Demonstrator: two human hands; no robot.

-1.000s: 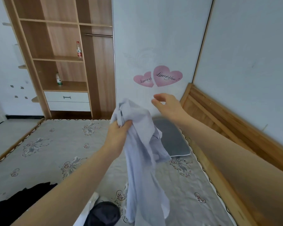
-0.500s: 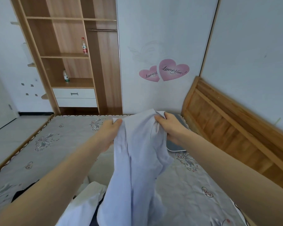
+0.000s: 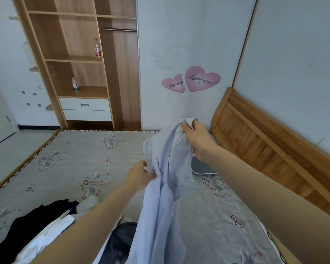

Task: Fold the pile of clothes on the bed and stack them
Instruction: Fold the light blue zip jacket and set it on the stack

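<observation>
A pale blue shirt [image 3: 164,197] hangs in the air above the bed, bunched and twisted. My right hand [image 3: 196,139] grips its top corner, raised near the wall. Lower down, my left hand [image 3: 140,177] pinches the shirt's left edge. The pile of clothes lies at the near left of the mattress [image 3: 69,161]: a black garment [image 3: 32,221], a white one [image 3: 50,233] and a dark grey one [image 3: 120,242], partly hidden by my left forearm.
A grey pillow [image 3: 201,167] lies at the bed's far right corner, behind the shirt. A wooden headboard [image 3: 271,147] runs along the right side. An open wardrobe [image 3: 80,63] with two bottles stands past the foot of the bed.
My right hand rose and moved right with the shirt's top corner. My left hand dropped down the shirt's left edge. The camera tilted down a little, showing the pile again.
</observation>
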